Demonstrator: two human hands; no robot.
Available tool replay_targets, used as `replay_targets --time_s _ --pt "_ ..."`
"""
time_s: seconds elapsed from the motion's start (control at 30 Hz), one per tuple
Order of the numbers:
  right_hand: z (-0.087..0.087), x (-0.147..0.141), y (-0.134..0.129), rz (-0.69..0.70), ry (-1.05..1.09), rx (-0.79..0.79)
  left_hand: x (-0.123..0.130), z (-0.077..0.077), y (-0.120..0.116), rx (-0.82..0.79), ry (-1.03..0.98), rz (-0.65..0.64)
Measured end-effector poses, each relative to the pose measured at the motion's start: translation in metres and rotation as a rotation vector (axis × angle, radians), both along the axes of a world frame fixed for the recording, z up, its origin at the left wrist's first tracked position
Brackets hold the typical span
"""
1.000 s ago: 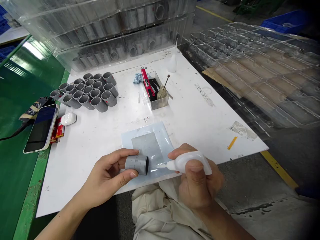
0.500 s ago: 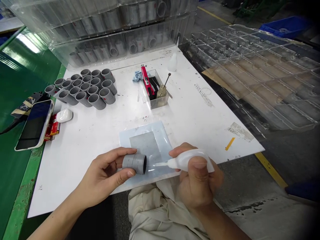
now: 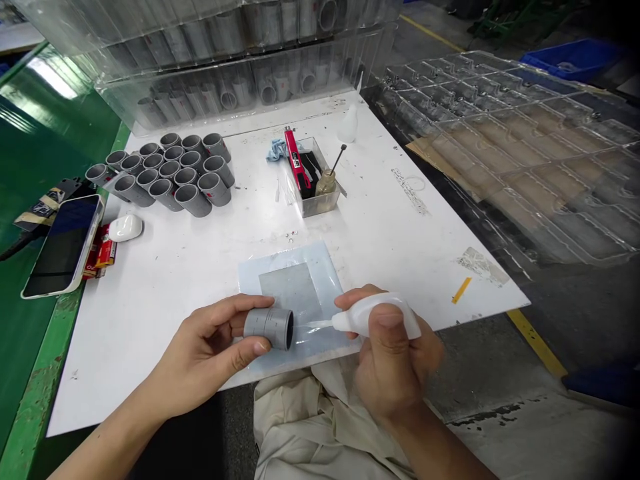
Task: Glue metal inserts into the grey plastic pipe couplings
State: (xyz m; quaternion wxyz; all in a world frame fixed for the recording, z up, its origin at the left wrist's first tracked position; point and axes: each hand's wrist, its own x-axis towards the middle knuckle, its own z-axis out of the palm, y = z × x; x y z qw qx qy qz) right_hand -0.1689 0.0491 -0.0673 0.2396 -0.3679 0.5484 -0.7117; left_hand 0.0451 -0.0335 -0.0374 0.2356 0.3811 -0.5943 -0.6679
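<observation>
The left hand point(image 3: 210, 353) pinches a gray tube point(image 3: 267, 325); the right hand point(image 3: 395, 370) curls around a white bottle point(image 3: 361, 313), nozzle point(image 3: 317, 325) facing the tube.

From my console, with the sheet point(image 3: 321, 263) on the table point(image 3: 390, 220) as clock centre, the left hand point(image 3: 215, 353) and tube point(image 3: 265, 325) lie toward eight, the right hand point(image 3: 397, 360) and bottle point(image 3: 373, 313) toward four. At twelve, a bin point(image 3: 316, 207) contains a jar point(image 3: 326, 183) and cutter point(image 3: 299, 163). Standing tubes point(image 3: 173, 172) fill ten to eleven, stacked trays point(image 3: 175, 72) behind them; a phone point(image 3: 63, 247) lies near nine, loose trays point(image 3: 540, 160) at two.
</observation>
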Motion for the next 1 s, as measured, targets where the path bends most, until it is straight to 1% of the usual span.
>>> replay_targets --time_s 0.1,0.3,0.53,0.77,0.87,1.0 --pt "0.000 0.000 0.000 -0.028 0.018 0.007 0.000 0.000 0.000 -0.013 -0.005 0.002" --pt "-0.001 -0.001 0.000 0.003 0.006 -0.037 -0.001 0.001 0.000 0.011 0.006 0.003" --pt "0.000 -0.001 -0.001 -0.031 0.044 -0.040 0.000 0.000 0.001 0.021 -0.009 -0.002" --pt "-0.003 0.000 -0.002 -0.025 -0.010 -0.116 0.000 -0.001 0.001 0.011 -0.024 0.000" --pt "0.000 0.000 -0.003 -0.033 -0.041 -0.122 0.001 -0.002 0.000 -0.003 -0.021 0.005" --pt "0.009 -0.002 -0.003 -0.091 -0.076 -0.120 0.005 -0.003 0.001 -0.033 -0.044 0.018"
